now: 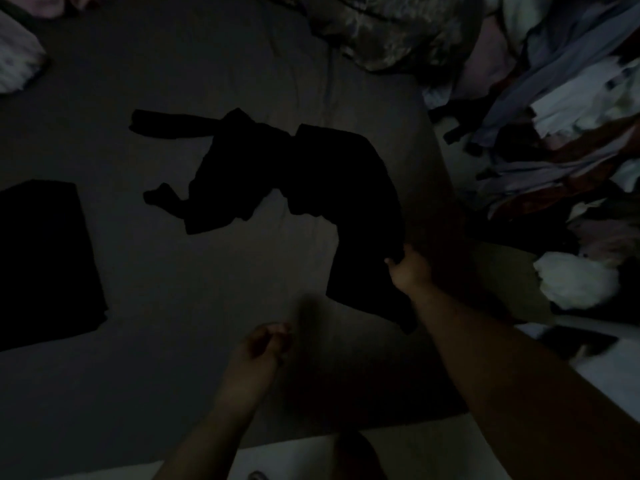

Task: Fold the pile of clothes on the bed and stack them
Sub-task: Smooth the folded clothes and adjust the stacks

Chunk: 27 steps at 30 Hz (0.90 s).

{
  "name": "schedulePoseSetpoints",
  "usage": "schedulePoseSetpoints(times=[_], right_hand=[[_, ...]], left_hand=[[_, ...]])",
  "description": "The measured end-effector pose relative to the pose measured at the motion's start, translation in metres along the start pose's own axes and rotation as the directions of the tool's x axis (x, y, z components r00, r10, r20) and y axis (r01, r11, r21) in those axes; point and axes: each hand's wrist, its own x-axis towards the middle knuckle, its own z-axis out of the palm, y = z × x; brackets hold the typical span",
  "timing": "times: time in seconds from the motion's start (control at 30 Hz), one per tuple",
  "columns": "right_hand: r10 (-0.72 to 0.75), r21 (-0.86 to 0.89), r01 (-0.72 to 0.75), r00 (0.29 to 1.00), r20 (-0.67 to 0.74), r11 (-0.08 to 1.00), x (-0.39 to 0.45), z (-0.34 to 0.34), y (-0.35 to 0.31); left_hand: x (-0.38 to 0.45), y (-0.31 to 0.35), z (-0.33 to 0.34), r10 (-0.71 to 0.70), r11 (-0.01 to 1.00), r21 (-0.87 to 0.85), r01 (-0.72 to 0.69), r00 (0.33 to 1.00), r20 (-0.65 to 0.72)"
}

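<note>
Right hand (410,268) grips black garment (311,174) near bed's (173,271) right edge; left hand (266,341) loosely curled, empty. Best: spread flat first.

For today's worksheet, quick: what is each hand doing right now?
Left hand: fingers loosely curled, holding nothing.
Right hand: gripping the edge of the black garment on the bed.

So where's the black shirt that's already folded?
The folded black shirt lies flat at the left edge of the head view, on the bed, left of the black clothing the right hand grips.
</note>
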Motion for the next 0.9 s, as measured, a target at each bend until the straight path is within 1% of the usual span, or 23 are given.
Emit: schedulePoseSetpoints(times=[0.07,0.1,0.13,0.2,0.27,0.3,0.33,0.37,0.4,0.43,0.47,0.53,0.6,0.63,0.67,0.7,0.73,0.77,0.8,0.83,0.87,0.9], right_hand=[[-0.048,0.040,0.052,0.994,-0.098,0.998,-0.022,0.016,-0.008],[-0.081,0.060,0.090,0.988,-0.129,0.994,-0.036,0.020,-0.014],[-0.118,0.076,0.128,0.985,-0.127,0.989,-0.051,0.023,-0.020],[-0.198,0.121,0.202,0.979,-0.047,0.972,-0.081,0.022,-0.034],[-0.325,0.129,0.316,0.944,0.055,0.940,-0.112,0.021,-0.053],[-0.410,0.118,0.398,0.907,0.097,0.910,-0.128,0.022,-0.063],[-0.481,0.084,0.474,0.866,0.134,0.876,-0.143,0.028,-0.073],[-0.536,0.042,0.538,0.825,0.181,0.842,-0.158,0.035,-0.083],[-0.574,0.025,0.587,0.782,0.244,0.809,-0.176,0.043,-0.094],[-0.587,0.037,0.607,0.750,0.305,0.794,-0.193,0.051,-0.104],[-0.589,0.064,0.606,0.734,0.338,0.793,-0.208,0.059,-0.111],[-0.563,0.081,0.572,0.756,0.335,0.816,-0.232,0.075,-0.119],[-0.550,0.070,0.561,0.767,0.331,0.825,-0.258,0.084,-0.128],[-0.525,0.112,0.519,0.787,0.324,0.848,-0.270,0.088,-0.131],[-0.504,0.202,0.463,0.817,0.280,0.863,-0.281,0.094,-0.136],[-0.453,0.319,0.379,0.868,0.202,0.869,-0.292,0.096,-0.141],[-0.362,0.449,0.271,0.923,0.129,0.852,-0.300,0.100,-0.145],[-0.265,0.581,0.148,0.956,0.121,0.801,-0.305,0.104,-0.151],[-0.204,0.708,0.012,0.961,0.187,0.706,-0.308,0.108,-0.158],[-0.173,0.797,-0.132,0.943,0.284,0.589,-0.312,0.112,-0.166],[-0.156,0.838,-0.236,0.923,0.351,0.492,-0.311,0.118,-0.171],[-0.114,0.834,-0.312,0.908,0.403,0.456,-0.314,0.119,-0.181]], left_hand=[[0.009,0.002,0.003,0.002,1.000,0.029,-0.002,1.000,0.013],[0.012,0.003,0.004,-0.003,1.000,0.031,0.002,1.000,0.014],[0.012,0.006,0.003,-0.012,1.000,0.013,0.012,1.000,0.013],[0.012,0.010,0.000,-0.047,0.998,-0.042,0.048,0.999,0.027],[0.011,0.014,-0.007,-0.074,0.995,-0.057,0.076,0.996,0.047],[0.013,0.015,-0.013,-0.082,0.989,-0.113,0.091,0.994,0.077],[0.015,0.018,-0.020,-0.097,0.969,-0.214,0.126,0.985,0.139],[0.020,0.018,-0.026,-0.105,0.933,-0.315,0.172,0.970,0.218],[0.024,0.017,-0.034,-0.114,0.908,-0.359,0.215,0.953,0.282],[0.026,0.017,-0.042,-0.128,0.908,-0.343,0.239,0.940,0.316],[0.025,0.018,-0.051,-0.148,0.915,-0.315,0.251,0.937,0.316],[0.022,0.011,-0.069,-0.178,0.921,-0.297,0.251,0.951,0.252],[0.011,0.002,-0.090,-0.163,0.922,-0.317,0.224,0.964,0.208],[0.005,-0.001,-0.101,-0.126,0.928,-0.329,0.177,0.977,0.170],[-0.002,-0.002,-0.113,-0.054,0.945,-0.315,0.088,0.992,0.117],[-0.010,-0.002,-0.126,0.054,0.969,-0.246,-0.038,0.997,0.060],[-0.018,-0.002,-0.140,0.195,0.973,-0.129,-0.190,0.981,0.022],[-0.027,-0.003,-0.153,0.342,0.939,0.010,-0.343,0.939,0.030],[-0.034,-0.006,-0.164,0.481,0.864,0.132,-0.486,0.874,0.072],[-0.042,-0.010,-0.173,0.576,0.763,0.252,-0.595,0.803,0.155],[-0.046,-0.015,-0.181,0.640,0.643,0.352,-0.680,0.730,0.240],[-0.047,-0.023,-0.186,0.650,0.528,0.440,-0.727,0.679,0.341]])
